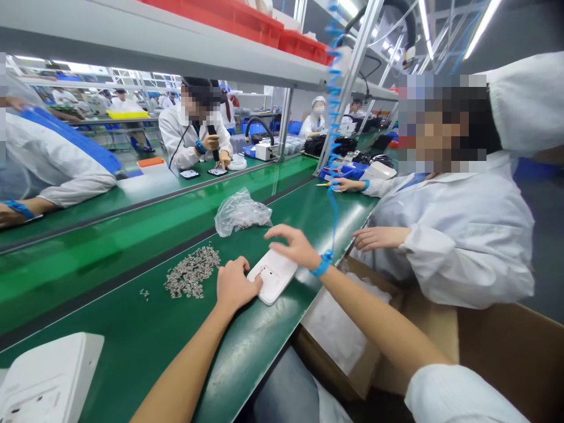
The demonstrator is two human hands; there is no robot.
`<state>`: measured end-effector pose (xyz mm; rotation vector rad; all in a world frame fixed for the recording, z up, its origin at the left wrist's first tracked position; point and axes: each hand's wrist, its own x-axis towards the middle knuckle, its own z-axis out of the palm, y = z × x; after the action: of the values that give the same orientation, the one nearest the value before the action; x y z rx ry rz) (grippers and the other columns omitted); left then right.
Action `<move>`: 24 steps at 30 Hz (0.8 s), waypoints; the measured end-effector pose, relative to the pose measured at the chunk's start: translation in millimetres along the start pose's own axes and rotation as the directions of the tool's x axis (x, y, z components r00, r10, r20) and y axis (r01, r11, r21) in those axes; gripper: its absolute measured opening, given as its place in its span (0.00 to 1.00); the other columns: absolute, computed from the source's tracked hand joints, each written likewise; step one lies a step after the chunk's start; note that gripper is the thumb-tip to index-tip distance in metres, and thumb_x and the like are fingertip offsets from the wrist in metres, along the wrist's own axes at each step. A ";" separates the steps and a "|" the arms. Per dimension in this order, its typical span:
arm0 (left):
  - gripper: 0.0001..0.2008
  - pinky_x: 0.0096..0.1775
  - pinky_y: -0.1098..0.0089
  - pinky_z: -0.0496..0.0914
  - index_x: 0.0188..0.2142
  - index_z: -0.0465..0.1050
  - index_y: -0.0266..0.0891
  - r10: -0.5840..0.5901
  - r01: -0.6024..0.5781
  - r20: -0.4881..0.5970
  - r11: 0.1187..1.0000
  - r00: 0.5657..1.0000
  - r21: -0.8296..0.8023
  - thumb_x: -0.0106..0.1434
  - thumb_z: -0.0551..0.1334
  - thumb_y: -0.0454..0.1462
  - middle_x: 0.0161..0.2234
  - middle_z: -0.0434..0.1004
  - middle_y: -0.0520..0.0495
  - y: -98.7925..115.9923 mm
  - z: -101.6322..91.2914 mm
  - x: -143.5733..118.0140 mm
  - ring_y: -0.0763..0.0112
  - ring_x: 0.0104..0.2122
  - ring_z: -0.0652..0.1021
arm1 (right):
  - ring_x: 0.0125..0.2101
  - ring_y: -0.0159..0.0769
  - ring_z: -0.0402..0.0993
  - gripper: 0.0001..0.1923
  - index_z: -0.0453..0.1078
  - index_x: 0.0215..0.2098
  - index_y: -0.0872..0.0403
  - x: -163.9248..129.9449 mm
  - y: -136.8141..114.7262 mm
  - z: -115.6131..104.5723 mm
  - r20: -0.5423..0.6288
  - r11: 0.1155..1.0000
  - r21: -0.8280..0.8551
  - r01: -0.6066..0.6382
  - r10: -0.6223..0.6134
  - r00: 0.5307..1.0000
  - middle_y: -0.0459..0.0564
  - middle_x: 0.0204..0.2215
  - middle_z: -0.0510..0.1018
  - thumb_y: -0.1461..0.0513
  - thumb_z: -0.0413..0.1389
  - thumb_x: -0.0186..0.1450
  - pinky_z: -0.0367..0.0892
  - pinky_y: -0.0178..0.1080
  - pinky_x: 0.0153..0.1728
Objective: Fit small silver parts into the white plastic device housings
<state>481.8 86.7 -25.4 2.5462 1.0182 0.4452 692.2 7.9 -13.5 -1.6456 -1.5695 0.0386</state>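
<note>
Nearby, plastic bag (241,212) w/ small parts.

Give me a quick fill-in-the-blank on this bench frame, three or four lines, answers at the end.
1. Both the left hand and the right hand rest on a flat ____ plastic housing.
2. The pile of small metal parts lies on the ____ mat.
3. The right wrist wears a ____ strap.
4. Beyond the housing lies a crumpled clear ____ bag.

Missing words: white; green; blue; plastic
</note>
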 end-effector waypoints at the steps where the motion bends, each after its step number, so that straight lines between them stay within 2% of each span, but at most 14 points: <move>1: 0.11 0.41 0.62 0.60 0.32 0.63 0.43 0.000 0.000 0.007 1.000 1.000 0.002 0.55 0.63 0.43 0.32 0.73 0.49 -0.2 0.1 0.1 0.59 0.38 0.74 | 0.47 0.38 0.74 0.14 0.74 0.48 0.52 3.8 14.4 -5.9 -0.096 0.991 -0.036 -0.132 0.128 0.987 0.50 0.46 0.78 0.58 0.52 0.69 0.69 0.41 0.50; 2: 0.11 0.41 0.62 0.60 0.32 0.63 0.43 0.001 -0.001 0.015 1.000 1.000 -0.002 0.55 0.63 0.43 0.32 0.72 0.49 -0.5 0.2 0.2 0.59 0.38 0.73 | 0.46 0.38 0.74 0.15 0.74 0.47 0.53 7.3 29.6 -11.0 -0.164 0.968 -0.079 -0.239 0.224 0.961 0.51 0.46 0.78 0.59 0.49 0.70 0.69 0.41 0.49; 4: 0.10 0.42 0.62 0.60 0.32 0.62 0.43 0.005 -0.004 0.027 1.000 1.000 -0.009 0.55 0.62 0.43 0.32 0.72 0.49 -1.2 0.5 0.4 0.60 0.38 0.73 | 0.46 0.42 0.73 0.14 0.74 0.45 0.56 12.7 58.8 -16.5 -0.240 0.914 -0.158 -0.374 0.332 0.912 0.56 0.45 0.77 0.60 0.49 0.69 0.68 0.45 0.49; 7: 0.10 0.41 0.62 0.60 0.31 0.62 0.43 0.008 -0.008 0.028 1.000 1.000 -0.003 0.55 0.61 0.43 0.31 0.72 0.49 -1.6 1.1 1.0 0.60 0.38 0.72 | 0.47 0.47 0.70 0.12 0.74 0.43 0.57 15.9 89.8 -10.7 -0.275 0.842 -0.270 -0.467 0.397 0.875 0.58 0.44 0.75 0.60 0.56 0.64 0.65 0.50 0.51; 9: 0.09 0.41 0.62 0.60 0.31 0.61 0.43 0.013 -0.013 0.024 1.000 1.000 0.008 0.56 0.61 0.43 0.31 0.72 0.49 -1.3 1.2 1.5 0.60 0.38 0.72 | 0.49 0.49 0.67 0.12 0.74 0.43 0.55 16.1 99.6 -1.7 -0.272 0.805 -0.343 -0.484 0.408 0.871 0.58 0.46 0.74 0.60 0.58 0.63 0.64 0.49 0.51; 13: 0.09 0.41 0.61 0.60 0.31 0.61 0.43 0.009 -0.010 0.033 1.000 0.999 0.023 0.57 0.60 0.43 0.31 0.72 0.49 -0.2 1.4 1.5 0.59 0.38 0.72 | 0.50 0.49 0.64 0.12 0.74 0.45 0.52 16.0 105.8 9.3 -0.241 0.761 -0.448 -0.470 0.403 0.883 0.55 0.48 0.72 0.58 0.57 0.64 0.62 0.47 0.49; 24: 0.09 0.43 0.60 0.61 0.36 0.64 0.41 0.000 -0.003 0.042 0.997 0.999 0.076 0.55 0.59 0.39 0.37 0.73 0.46 3.7 0.4 -1.1 0.58 0.41 0.72 | 0.49 0.46 0.64 0.13 0.72 0.47 0.52 16.6 104.4 8.3 -0.210 0.691 -0.571 -0.443 0.399 0.893 0.54 0.49 0.71 0.55 0.54 0.68 0.61 0.43 0.44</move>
<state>483.4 83.3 -24.3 2.6119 1.0371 0.3579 775.7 40.6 -70.1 -2.4719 -1.1643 -0.3152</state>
